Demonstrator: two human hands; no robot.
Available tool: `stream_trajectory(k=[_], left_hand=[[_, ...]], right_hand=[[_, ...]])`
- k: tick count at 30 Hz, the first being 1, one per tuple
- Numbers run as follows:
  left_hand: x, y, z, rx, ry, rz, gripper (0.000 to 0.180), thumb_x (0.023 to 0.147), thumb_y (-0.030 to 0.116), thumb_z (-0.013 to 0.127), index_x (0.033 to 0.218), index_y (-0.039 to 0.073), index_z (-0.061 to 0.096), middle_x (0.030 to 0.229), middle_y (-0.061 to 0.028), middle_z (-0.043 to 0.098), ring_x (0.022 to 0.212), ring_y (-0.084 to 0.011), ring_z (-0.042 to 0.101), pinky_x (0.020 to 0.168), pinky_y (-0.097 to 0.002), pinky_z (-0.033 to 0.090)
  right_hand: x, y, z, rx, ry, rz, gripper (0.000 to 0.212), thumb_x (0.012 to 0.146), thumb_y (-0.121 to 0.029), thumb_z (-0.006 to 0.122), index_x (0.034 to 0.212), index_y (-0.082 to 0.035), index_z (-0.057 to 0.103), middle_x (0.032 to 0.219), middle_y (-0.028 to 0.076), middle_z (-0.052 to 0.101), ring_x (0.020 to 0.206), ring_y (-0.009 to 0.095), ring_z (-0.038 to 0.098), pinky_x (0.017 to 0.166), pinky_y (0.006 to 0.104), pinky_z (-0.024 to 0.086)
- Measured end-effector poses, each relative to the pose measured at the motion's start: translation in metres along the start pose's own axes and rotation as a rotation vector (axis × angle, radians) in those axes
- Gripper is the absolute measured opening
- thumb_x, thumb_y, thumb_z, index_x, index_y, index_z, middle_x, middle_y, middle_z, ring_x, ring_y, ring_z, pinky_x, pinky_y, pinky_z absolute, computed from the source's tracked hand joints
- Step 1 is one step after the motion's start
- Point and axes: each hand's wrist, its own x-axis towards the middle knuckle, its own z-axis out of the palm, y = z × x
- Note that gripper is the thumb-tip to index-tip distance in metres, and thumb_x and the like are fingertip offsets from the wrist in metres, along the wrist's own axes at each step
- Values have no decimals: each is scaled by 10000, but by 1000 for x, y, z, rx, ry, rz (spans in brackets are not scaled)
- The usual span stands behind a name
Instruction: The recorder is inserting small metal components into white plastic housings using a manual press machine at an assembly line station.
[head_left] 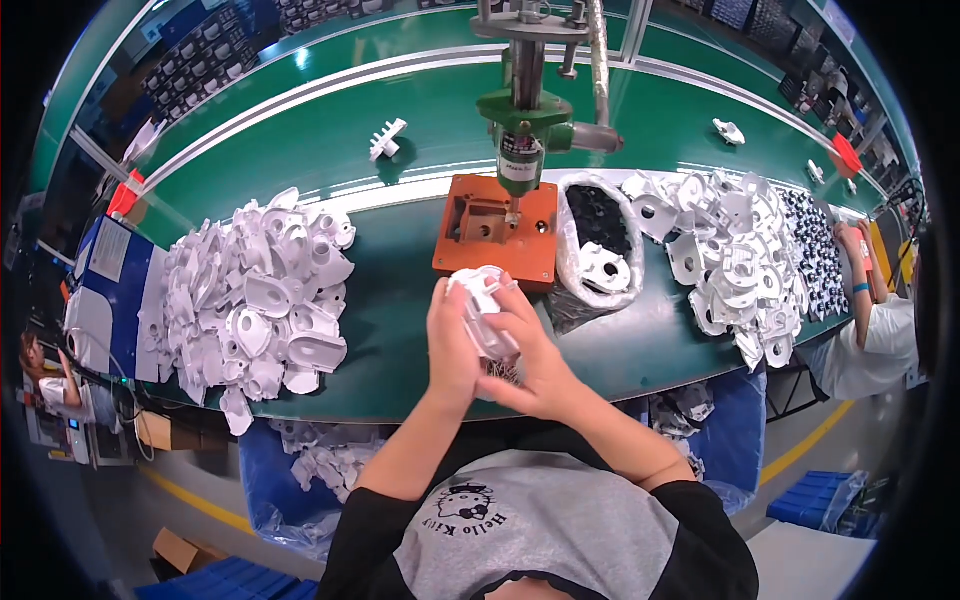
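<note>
Between my two hands is a white molded plastic part, held tilted just in front of the orange fixture block. My left hand is closed along the part's left side. My right hand grips it from the right, fingers bent over its upper end. Below the part, a pile of small metal pieces, perhaps screws, shows partly between my hands. Over the fixture hangs a green and metal tool head, its tip close to the block's recess.
Heaps of white plastic parts lie left and right. A plastic-lined bin holds black pieces and a white part. Behind runs a green conveyor belt with a few parts. A co-worker's arm reaches in at right.
</note>
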Motion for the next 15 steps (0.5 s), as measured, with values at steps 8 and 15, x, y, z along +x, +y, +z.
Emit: stream_trajectory(k=[8, 15], left_hand=[[-14, -24, 9, 186, 18, 156, 366, 1016, 396, 346, 950, 48, 438, 918, -33, 535, 803, -63, 500, 680, -230, 436], [0, -27, 5, 240, 75, 194, 387, 1012, 401, 381, 837, 59, 423, 772, 0, 480, 686, -38, 446, 592, -213, 403]], right_hand=[[-12, 8, -2, 8, 68, 80, 424, 886, -137, 574, 1278, -28, 454, 1429, 244, 362, 1361, 469, 260, 1091, 494, 236], [-21, 8, 20, 324, 299, 162, 368, 885, -43, 561, 1240, -24, 467, 1439, 253, 346, 1383, 397, 261, 1100, 443, 245]])
